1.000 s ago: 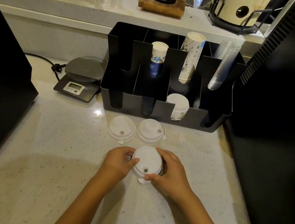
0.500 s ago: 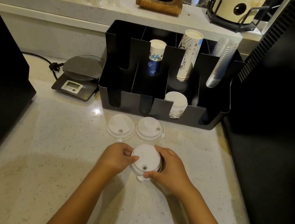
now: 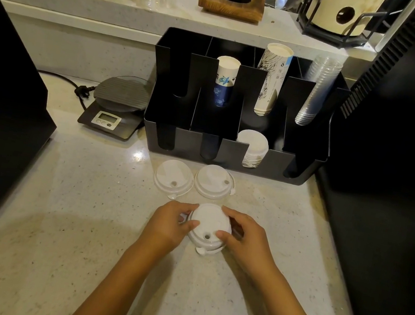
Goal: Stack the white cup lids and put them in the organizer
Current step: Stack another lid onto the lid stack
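We have the small stack of round white plastic cup lids [image 3: 207, 228] on the pale speckled stone counter [image 3: 75, 217], close in front of us, and both hands are closed around it: the left hand [image 3: 169, 223] grips its left rim with the thumb laid on top, the right hand [image 3: 244, 236] cups the right rim with the thumb beside the sip hole. How many lids are in the stack we cannot tell; a tab pokes out at the near edge.

Just beyond lie two loose white lids, the left lid [image 3: 173, 178] and the right lid [image 3: 214, 181], side by side and almost touching, both flat on the counter just before the black slotted organizer [image 3: 231, 158]. A pile of white lids [image 3: 252, 148] already sits in its third front compartment.

We judge the stacking step to be midway: the held lids are being squared up. Next we would need to gather the two loose lids into the stack, rims aligned so they nest, before carrying it to that compartment.

Against the picture a second ago, little has changed: the hands keep the same hold, and the two loose lids have not moved.
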